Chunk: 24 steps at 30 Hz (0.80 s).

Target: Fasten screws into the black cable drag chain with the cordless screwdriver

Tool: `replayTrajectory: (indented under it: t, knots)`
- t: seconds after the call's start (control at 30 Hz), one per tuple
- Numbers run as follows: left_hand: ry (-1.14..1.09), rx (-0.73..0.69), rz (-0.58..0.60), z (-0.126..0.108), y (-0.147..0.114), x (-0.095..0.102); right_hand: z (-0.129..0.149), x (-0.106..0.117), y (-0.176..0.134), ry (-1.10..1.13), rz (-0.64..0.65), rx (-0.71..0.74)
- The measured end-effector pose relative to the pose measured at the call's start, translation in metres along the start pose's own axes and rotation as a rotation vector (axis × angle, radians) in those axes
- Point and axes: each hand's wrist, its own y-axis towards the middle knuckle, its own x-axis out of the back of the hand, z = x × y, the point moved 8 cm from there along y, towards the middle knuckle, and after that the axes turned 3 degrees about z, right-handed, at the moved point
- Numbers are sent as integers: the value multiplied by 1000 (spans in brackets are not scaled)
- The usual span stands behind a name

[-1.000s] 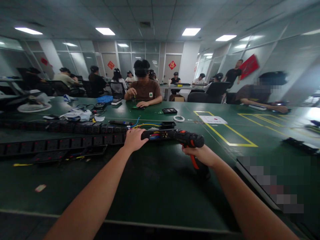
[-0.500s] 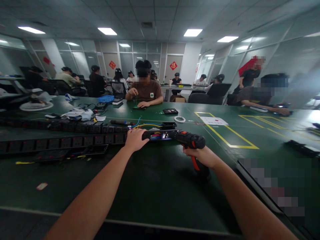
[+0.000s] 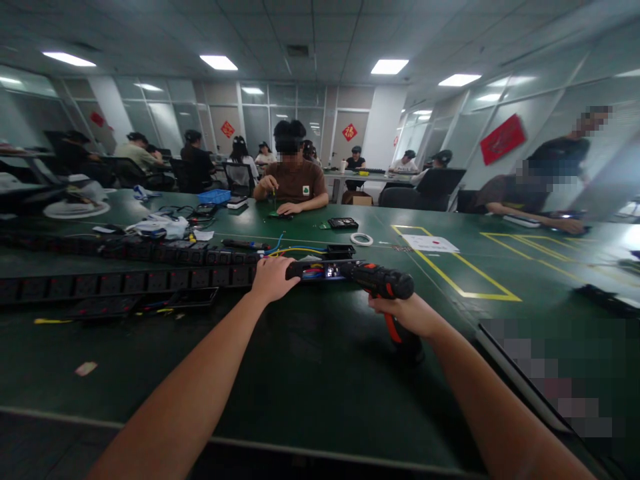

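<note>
My right hand (image 3: 400, 308) is closed round the grip of a black and orange cordless drill (image 3: 383, 280). The drill points left, its front end at the right end of a long black power strip (image 3: 165, 280). Light falls on the strip's open section, where coloured wires (image 3: 314, 272) show. My left hand (image 3: 273, 279) grips the strip just left of these wires, its fingers partly hidden behind it. Yellow and blue wires (image 3: 295, 251) lie just behind the strip, beside a small black housing (image 3: 340, 251).
A second black strip (image 3: 125, 250) lies behind the first. Loose black panels (image 3: 107, 307) are in front on the left. A white tape ring (image 3: 361, 239), a paper sheet (image 3: 430, 243) and yellow floor-style tape (image 3: 487, 295) lie farther right. A co-worker (image 3: 293, 177) sits opposite.
Both my hands, the drill and the strip keep nearly the same places. The view has shifted slightly. A standing person at the far right has moved to the right.
</note>
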Motion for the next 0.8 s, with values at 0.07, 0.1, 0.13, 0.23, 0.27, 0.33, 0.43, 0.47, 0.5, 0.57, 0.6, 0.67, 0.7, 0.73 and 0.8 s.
replayTrajectory:
  t: [0.07, 0.1, 0.13, 0.23, 0.27, 0.33, 0.43, 0.47, 0.5, 0.57, 0.6, 0.67, 0.7, 0.73, 0.8]
  knots:
    - [1, -5, -8, -1, 0, 1, -1, -1, 0, 20, 10, -2]
    - [1, -5, -11, -1, 0, 1, -1, -2, 0, 35, 18, -7]
    - [0, -5, -10, -1, 0, 1, -1, -2, 0, 50, 18, -15]
    - [0, -1, -1, -2, -1, 2, 0, -3, -1, 76, 13, -35]
    - [0, 0, 3, -2, -1, 3, 0, -3, -2, 81, 9, -37]
    - [0, 3, 8, -2, -2, 4, 1, -3, -2, 94, 9, -32]
    - [-1, 7, 14, -2, -1, 4, 0, -4, -2, 122, 17, -32]
    - [-2, 6, 15, -2, -1, 4, 0, -4, -1, 132, 16, -36]
    - [-3, 6, 15, -2, -1, 3, 0, -4, -2, 143, 14, -40]
    - [-1, 9, 18, -1, 0, 2, 3, -4, -2, 159, 10, -45]
    - [1, 12, 21, -1, 0, 1, 5, -5, -3, 165, 11, -48]
    - [8, 16, 25, 0, 0, 0, 7, -8, -5, 129, 36, -87]
    - [11, 14, 23, 1, 0, -1, 8, -9, -7, 111, 38, -105]
    - [13, 10, 19, 0, 0, -1, 8, -10, -8, 94, 33, -117]
    - [17, 2, 9, 0, 0, 0, 9, -10, -10, 66, 19, -133]
